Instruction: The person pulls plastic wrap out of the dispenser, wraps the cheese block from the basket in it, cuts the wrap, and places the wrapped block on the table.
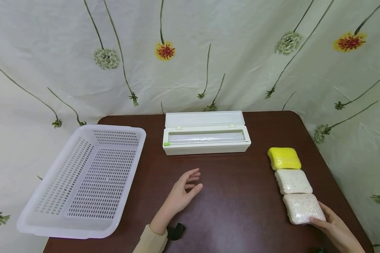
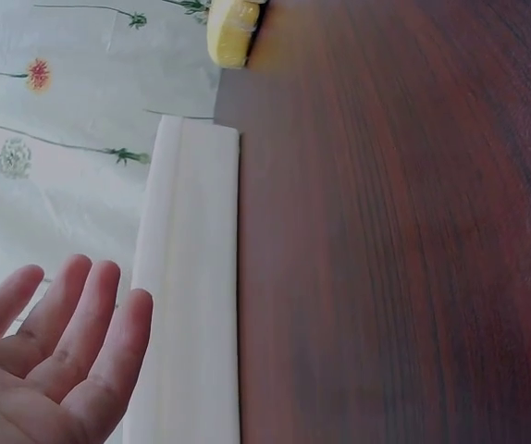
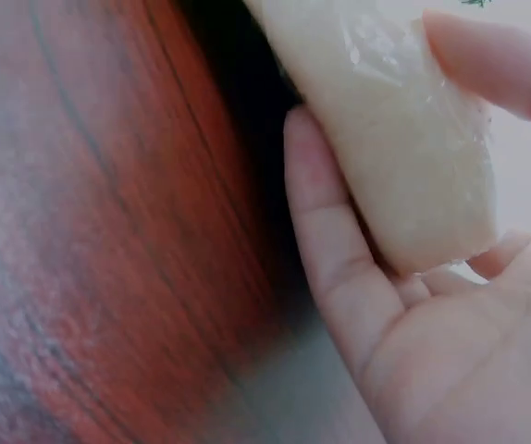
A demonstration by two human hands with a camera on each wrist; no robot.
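Observation:
My right hand [image 1: 337,226] grips the near end of a white speckled sponge [image 1: 304,208] wrapped in clear film. In the right wrist view the thumb lies over one face of this wrapped sponge [image 3: 386,139] and the fingers curl round its other side. Beyond it, in a row on the right of the table, lie a second white speckled sponge [image 1: 293,181] and a yellow one [image 1: 284,158], both wrapped. My left hand [image 1: 182,191] hovers over the middle of the table, fingers loosely bent and holding nothing, in front of the white cling film box [image 1: 206,149].
The cling film box stands at the back with its lid [image 1: 205,119] raised, a roll of film [image 1: 206,137] inside. A white perforated plastic basket [image 1: 126,207] sits on the left of the dark wooden table [image 1: 228,196]. A flower-printed cloth [image 1: 183,77] hangs behind.

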